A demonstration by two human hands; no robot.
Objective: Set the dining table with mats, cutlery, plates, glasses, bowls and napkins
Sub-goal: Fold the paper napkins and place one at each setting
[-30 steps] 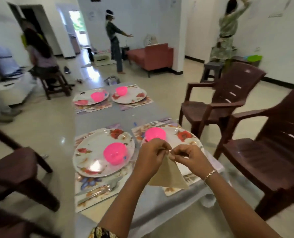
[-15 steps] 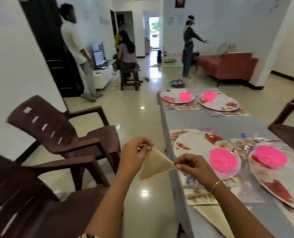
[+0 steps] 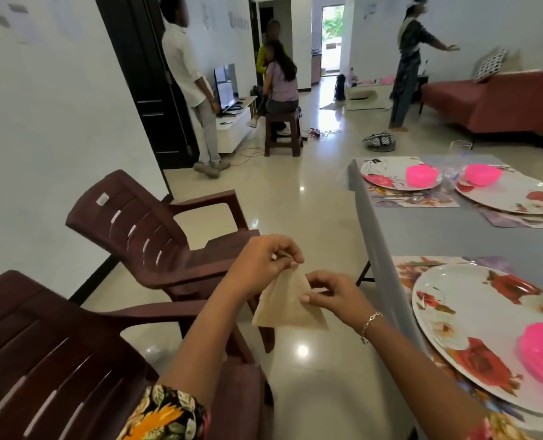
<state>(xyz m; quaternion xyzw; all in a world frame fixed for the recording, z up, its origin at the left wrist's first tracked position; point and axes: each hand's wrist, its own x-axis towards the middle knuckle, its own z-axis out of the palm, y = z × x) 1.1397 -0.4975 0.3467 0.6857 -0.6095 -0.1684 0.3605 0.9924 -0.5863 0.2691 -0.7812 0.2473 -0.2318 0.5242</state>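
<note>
- Your left hand (image 3: 262,265) pinches the top corner of the beige napkin (image 3: 291,311) at frame centre. Your right hand (image 3: 335,296) pinches its right edge, slightly lower.
- Since half a second ago your hands have drawn closer together, and the napkin hangs left of the table (image 3: 438,236).

Grey table (image 3: 454,236) — mats (image 3: 416,201), plates (image 3: 400,177).

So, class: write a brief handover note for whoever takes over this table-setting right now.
Left grip pinches the folded beige napkin at its top corner; right grip pinches its right edge, in the air beside the table.
Done: near plate and two far plates sit on mats, each with a pink bowl; one glass stands between the far plates.
Left: lay this napkin; no glass in view at the near place.
</note>
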